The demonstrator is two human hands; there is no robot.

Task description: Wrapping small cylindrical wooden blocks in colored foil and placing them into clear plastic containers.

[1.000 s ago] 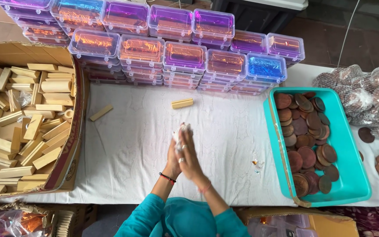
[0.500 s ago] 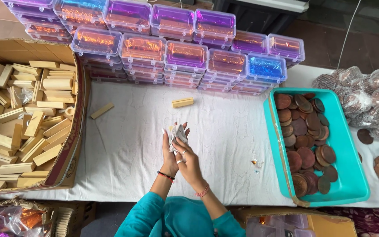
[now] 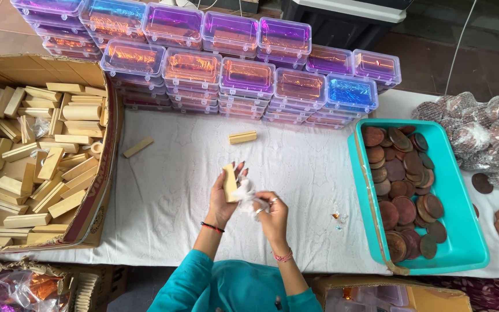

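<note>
Two loose wooden blocks (image 3: 138, 147) on the cloth, one teal tub (image 3: 463, 242), one cardboard box (image 3: 96, 190)

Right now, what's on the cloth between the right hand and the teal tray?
Head view: between the right hand and teal tray, only small foil scraps lie on the white cloth.

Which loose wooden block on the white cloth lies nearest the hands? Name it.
The pale block just above the left hand, lying near the stacked boxes; the other block lies beside the cardboard box.

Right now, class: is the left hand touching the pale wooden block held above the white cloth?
Touching. The head view shows the left hand gripping the pale wooden block, its fingers wrapped against the block's far side.
</note>
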